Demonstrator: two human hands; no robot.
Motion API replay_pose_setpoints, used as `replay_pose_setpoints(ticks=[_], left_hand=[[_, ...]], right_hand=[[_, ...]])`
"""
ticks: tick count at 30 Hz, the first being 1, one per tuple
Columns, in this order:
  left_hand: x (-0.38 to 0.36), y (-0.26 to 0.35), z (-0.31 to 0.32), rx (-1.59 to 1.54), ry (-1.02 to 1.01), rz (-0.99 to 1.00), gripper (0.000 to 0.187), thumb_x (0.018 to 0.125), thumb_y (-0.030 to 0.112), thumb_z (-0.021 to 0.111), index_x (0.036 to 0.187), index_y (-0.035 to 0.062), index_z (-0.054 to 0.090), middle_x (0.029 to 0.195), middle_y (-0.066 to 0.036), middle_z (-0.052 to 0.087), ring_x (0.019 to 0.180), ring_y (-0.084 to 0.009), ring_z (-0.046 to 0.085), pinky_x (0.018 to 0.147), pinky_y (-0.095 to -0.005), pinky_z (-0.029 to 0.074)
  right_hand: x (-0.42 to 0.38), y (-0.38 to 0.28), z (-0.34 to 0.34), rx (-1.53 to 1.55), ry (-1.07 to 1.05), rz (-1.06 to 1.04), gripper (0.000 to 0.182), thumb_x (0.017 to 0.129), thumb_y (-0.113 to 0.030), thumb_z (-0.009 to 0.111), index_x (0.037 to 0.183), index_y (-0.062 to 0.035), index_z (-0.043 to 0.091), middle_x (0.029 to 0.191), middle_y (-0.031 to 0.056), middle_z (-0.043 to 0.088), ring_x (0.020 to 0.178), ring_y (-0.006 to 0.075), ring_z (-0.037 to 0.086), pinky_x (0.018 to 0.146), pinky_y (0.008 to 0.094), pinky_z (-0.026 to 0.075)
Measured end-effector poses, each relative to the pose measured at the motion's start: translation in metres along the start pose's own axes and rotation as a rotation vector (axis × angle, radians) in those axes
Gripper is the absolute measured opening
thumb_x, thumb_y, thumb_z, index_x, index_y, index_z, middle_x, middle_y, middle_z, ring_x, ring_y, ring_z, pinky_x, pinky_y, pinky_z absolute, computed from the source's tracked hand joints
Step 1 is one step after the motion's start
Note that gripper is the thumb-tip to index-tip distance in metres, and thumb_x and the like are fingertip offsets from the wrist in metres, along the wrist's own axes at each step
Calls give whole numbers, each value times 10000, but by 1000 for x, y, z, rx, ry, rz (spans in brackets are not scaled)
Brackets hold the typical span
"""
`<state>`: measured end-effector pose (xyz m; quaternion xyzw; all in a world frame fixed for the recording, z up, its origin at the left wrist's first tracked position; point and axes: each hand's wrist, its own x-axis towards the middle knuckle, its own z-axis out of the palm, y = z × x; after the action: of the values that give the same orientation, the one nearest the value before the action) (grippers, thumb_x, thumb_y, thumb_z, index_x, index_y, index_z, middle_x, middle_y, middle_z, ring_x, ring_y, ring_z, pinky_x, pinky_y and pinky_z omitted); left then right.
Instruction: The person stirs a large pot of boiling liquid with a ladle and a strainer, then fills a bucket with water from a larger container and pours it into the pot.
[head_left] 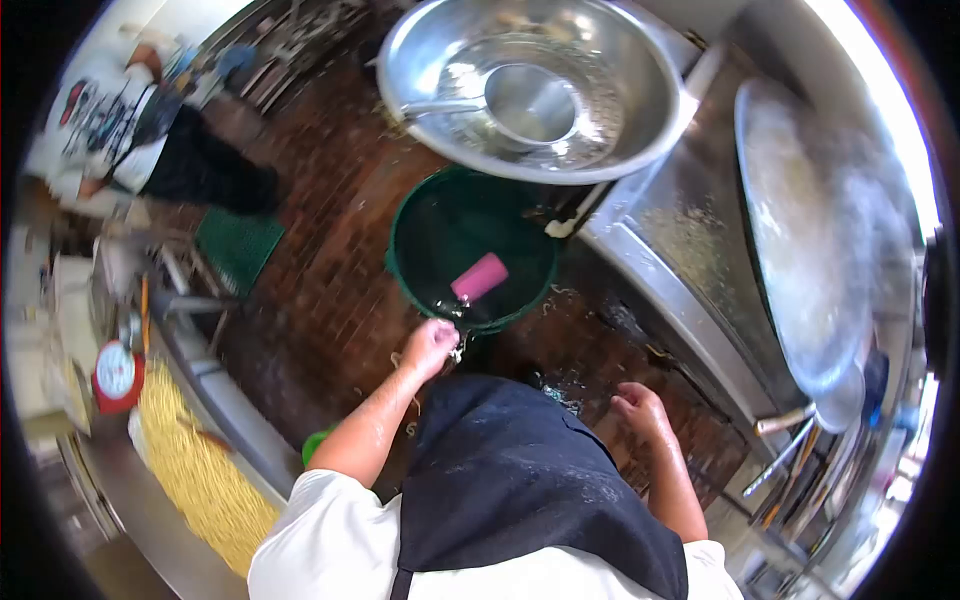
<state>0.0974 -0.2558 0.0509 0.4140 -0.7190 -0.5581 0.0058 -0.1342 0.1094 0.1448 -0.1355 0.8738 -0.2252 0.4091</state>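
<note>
Closed fingers on my left hand (430,346) are at the near rim of a dark green tub (410,285), with pale bits at the fingertips too small to name. Inside the tub, a pink cylindrical object (480,278) floats or rests near that hand. My right hand (640,408) is held out over the brick floor at the right, touching nothing visible, its fingers partly curled. Above the tub in view is a large metal bowl (400,60), with a smaller handled metal pot (533,105) in it.
A wide steaming pan (800,230) is on the metal stove at right, near ladles and handles (785,455). At left, yellow noodles (195,465) lie on a counter by a red scale (118,375). Another person (150,130) stands at upper left near a green crate (240,245).
</note>
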Motion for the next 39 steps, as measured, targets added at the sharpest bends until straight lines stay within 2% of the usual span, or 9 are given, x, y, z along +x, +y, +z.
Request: replay_pose_setpoints(ticks=[5,10,15,20,25,29,33,36,39], left_hand=[[-131,-89,2,216,-217,-292,367,851,239,673,1127,4,619,950,-118,699,860,-226,668,810,-338,522],[-203,-117,10,-229,200,-566,361,842,321,666,1020,7,664,891,-125,697,835,-214,659,777,-331,511],[-247,-169,26,-45,251,-384,303,831,302,690,979,38,678,813,-60,672,681,-165,593,645,-297,481],[-284,-193,31,-906,518,-980,661,882,594,512,1234,36,554,1080,-133,651,862,-274,627,798,-439,474],[-310,-264,12,-1418,917,-1024,834,873,675,444,1388,23,368,1213,-157,588,1023,-307,582,874,-474,443],[-307,-366,-10,-1817,1168,-822,1044,836,720,473,1490,34,37,1267,-205,547,969,-330,595,882,-482,447],[-292,-521,-13,-2016,1211,-876,1035,682,844,506,1132,-87,467,800,-192,662,797,-321,653,802,-417,534],[-280,-586,-26,-2085,1437,-990,1101,675,811,568,1280,-92,392,1128,-236,598,1001,-351,608,880,-457,512],[-263,-633,-30,-2065,1519,-911,1071,710,759,594,1369,-49,349,1236,-227,552,1111,-359,564,931,-481,488]], right_hand=[[71,5,17,-103,-127,-169,434,838,-281,692,1171,-14,615,998,153,687,917,224,659,823,337,514],[87,-128,23,45,-145,-505,389,857,-275,676,1140,-12,628,972,106,687,863,185,650,763,307,514],[72,-257,50,235,-318,-541,368,874,-238,658,1195,-62,620,905,12,670,768,69,598,641,221,451],[66,-267,119,24,-523,-506,382,871,-231,661,1184,-17,611,858,18,658,736,81,599,628,224,447],[104,-186,230,-147,-697,-445,359,854,-204,689,1143,1,627,833,54,649,729,119,602,674,262,482],[108,-112,297,-326,-605,-451,284,843,-163,693,1084,-18,658,837,77,668,755,123,612,733,272,497],[163,-114,290,-201,-57,-816,60,849,-42,640,874,-1,676,794,69,671,767,143,633,730,284,504],[255,-135,237,246,380,-368,232,911,-247,623,1032,-49,628,756,6,611,635,100,563,513,237,426],[311,-142,192,118,648,-399,307,892,-354,648,1038,-87,609,720,-27,543,575,59,510,455,204,363]])
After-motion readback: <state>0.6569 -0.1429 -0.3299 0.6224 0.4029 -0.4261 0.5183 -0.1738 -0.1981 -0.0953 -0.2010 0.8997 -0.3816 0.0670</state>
